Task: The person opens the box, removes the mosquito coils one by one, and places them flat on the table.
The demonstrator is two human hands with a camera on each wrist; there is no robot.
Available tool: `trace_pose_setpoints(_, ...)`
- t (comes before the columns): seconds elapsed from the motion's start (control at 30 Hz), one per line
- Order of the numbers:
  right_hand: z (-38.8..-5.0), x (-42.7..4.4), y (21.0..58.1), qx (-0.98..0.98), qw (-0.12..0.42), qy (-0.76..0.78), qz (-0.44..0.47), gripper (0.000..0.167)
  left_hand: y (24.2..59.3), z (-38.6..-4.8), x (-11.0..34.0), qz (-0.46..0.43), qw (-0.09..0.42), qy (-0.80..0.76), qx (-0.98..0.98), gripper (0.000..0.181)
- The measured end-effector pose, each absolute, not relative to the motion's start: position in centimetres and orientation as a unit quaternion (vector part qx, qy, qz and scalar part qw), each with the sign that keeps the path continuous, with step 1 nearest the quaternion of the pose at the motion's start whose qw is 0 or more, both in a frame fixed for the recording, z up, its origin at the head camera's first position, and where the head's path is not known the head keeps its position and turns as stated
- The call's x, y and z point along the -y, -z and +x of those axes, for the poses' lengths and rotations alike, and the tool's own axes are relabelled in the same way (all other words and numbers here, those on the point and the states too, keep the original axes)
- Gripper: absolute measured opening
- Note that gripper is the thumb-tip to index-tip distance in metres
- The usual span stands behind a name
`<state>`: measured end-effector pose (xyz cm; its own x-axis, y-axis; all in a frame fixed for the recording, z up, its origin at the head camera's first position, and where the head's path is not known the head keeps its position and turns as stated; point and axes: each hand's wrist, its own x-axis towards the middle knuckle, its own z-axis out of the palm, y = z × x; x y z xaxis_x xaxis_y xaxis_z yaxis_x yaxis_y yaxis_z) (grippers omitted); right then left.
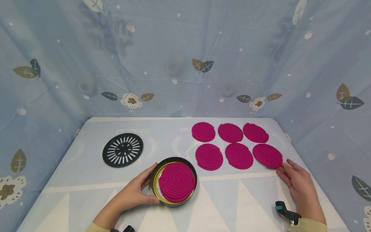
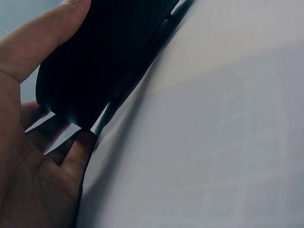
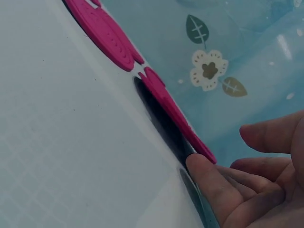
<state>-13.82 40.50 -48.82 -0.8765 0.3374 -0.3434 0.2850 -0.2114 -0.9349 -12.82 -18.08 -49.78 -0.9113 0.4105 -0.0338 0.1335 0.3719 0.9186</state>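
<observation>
My left hand (image 1: 136,190) grips the left side of a round black tin (image 1: 195,188) with a gold inside. A magenta mosquito coil (image 1: 176,182) lies in it, over something white that is mostly covered. In the left wrist view the tin (image 2: 104,52) is a dark shape between thumb and fingers. My right hand (image 1: 298,182) touches the near edge of the front-right mosquito coil (image 1: 267,156). In the right wrist view, fingertips (image 3: 202,166) meet the edge of this coil (image 3: 178,116), with dark shadow under it; the thumb stays apart.
Several more magenta mosquito coils (image 1: 209,157) lie flat in two rows at the table's right. A black slotted lid (image 1: 123,150) lies at the left. Patterned blue cloth (image 1: 174,64) walls the table (image 1: 116,180) at the back and both sides.
</observation>
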Motion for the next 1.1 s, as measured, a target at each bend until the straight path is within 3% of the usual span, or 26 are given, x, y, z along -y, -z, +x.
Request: trace_pose_setpoints(1.1, -13.29, -40.97, 48.53, 0.675, 0.005, -0.695, -0.245, 0.091, 49.91, -12.84, 18.2, 0.17, 0.13, -0.536, -0.817, 0.122)
